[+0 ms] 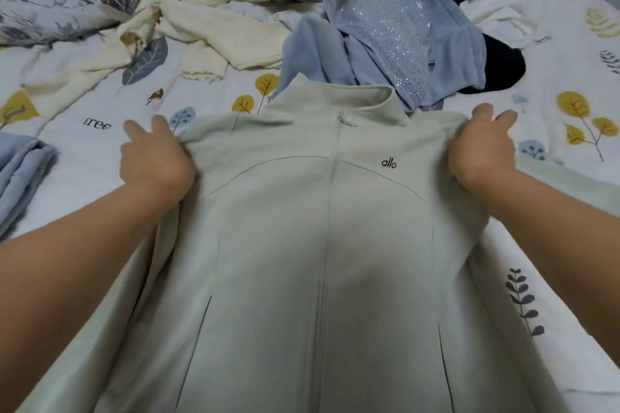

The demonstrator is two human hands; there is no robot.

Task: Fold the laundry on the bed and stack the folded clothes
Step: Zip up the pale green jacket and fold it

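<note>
A pale grey-green zip jacket with a stand-up collar and a small black logo lies front-up on the bed, collar pointing away from me. My left hand grips its left shoulder, thumb and fingers curled into the cloth. At the other shoulder, my right hand holds the fabric the same way. Both sleeves are tucked out of sight below my forearms. Beyond the collar lies an unfolded heap: a light blue sequinned garment, black clothes and cream clothes.
The bed sheet is white with leaf and tree prints. A folded light blue garment sits at the left edge. A grey-blue floral quilt is bunched at the far left.
</note>
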